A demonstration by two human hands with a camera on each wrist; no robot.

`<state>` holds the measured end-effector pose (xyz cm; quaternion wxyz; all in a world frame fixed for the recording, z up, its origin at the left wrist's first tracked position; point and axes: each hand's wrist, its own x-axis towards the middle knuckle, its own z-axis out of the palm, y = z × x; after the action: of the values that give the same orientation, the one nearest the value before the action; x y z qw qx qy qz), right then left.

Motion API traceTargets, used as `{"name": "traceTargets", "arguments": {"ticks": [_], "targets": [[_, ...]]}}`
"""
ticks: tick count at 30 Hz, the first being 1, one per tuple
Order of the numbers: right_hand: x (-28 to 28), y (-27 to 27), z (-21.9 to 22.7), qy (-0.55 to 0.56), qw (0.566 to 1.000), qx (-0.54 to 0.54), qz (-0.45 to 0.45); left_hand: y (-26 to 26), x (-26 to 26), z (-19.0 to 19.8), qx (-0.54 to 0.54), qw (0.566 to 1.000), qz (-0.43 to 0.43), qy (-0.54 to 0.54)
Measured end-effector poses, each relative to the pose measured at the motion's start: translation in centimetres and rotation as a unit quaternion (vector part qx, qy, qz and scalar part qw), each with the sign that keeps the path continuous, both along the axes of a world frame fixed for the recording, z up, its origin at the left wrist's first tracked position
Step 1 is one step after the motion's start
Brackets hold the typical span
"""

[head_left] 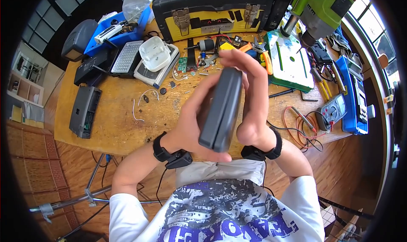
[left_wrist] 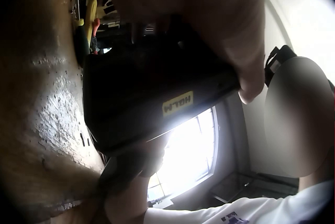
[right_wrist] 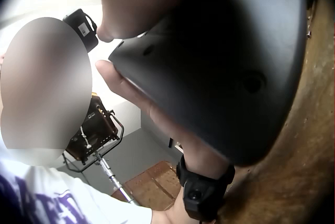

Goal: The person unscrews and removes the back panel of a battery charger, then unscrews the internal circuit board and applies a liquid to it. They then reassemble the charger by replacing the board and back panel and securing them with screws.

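From the head view, the dark case [head_left: 220, 110] is held up over the front of the bench [head_left: 116, 134], narrow side upward, its seam showing. The left hand [head_left: 189, 121] grips it, palm at 9 o'clock, thumb under the 6 o'clock end. The right hand [head_left: 256, 102] is loosely arched at 3 o'clock, fingers reaching past the far end; whether it bears any weight I cannot tell. I judge the step in hand to be turning or looking over the case; the next move seems to call for a secure left hold while the right finds a grip or lets go.

Around the case lie loose parts [head_left: 203, 62] and the toolbox [head_left: 212, 21] at 12, the drill [head_left: 335, 9] between 1 and 2, the meter [head_left: 332, 112] at 3, a grey unit [head_left: 85, 112] at 9 and a white tub [head_left: 154, 53] near 10. Parts and the meter's leads [head_left: 300, 127] could hamper setting it down.

In the left wrist view, a yellow label [left_wrist: 178, 103] shows on a shadowed face.

In the right wrist view, the other face shows recessed holes [right_wrist: 254, 81]; the right hand blocks its 11 o'clock side.
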<state>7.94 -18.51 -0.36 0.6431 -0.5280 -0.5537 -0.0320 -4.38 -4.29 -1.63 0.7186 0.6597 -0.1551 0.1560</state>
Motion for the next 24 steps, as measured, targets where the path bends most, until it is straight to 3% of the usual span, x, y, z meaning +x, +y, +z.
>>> {"name": "traceTargets", "arguments": {"ticks": [1, 3, 4, 6, 9, 11, 13, 15, 18, 24], "targets": [[0.2, 0.1, -0.3, -0.023, 1.000, -0.009, -0.004, -0.2, -0.6, 0.3, -0.009, 0.999, 0.044, 0.022], [-0.1, 0.3, 0.0, -0.033, 0.999, -0.034, -0.015, 1.9, -0.2, -0.5, 0.220, 0.964, 0.118, -0.094], [0.0, 0.3, 0.0, -0.033, 0.999, -0.033, -0.013, 2.0, 0.5, -1.1, 0.221, 0.963, 0.120, -0.093], [0.8, 0.2, 0.0, -0.082, 0.992, -0.099, 0.010, 1.2, 1.6, -1.7, -0.006, 0.992, 0.069, -0.104], [1.1, 0.0, 0.3, -0.091, 0.990, -0.103, 0.015, 1.1, 0.1, -0.6, -0.018, 0.996, 0.090, -0.004], [0.9, 0.1, 0.2, -0.086, 0.992, -0.095, 0.019, 1.7, 0.5, -0.9, 0.034, 0.995, 0.090, -0.039], [0.4, -0.1, 0.3, 0.034, 0.992, -0.106, 0.059, 1.6, 0.4, -0.9, 0.086, 0.989, 0.091, -0.074], [0.3, 0.0, 0.3, 0.044, 0.992, -0.093, 0.071, 0.5, 0.2, -0.2, -0.048, 0.996, 0.079, 0.005], [0.5, 0.0, 0.2, 0.018, 0.993, -0.096, 0.060, 1.0, 1.0, -1.0, -0.018, 0.997, 0.060, -0.048], [0.7, 0.2, 0.0, 0.025, 0.991, -0.109, 0.073, 0.6, 0.9, -0.6, -0.049, 0.996, 0.077, -0.004]]}}
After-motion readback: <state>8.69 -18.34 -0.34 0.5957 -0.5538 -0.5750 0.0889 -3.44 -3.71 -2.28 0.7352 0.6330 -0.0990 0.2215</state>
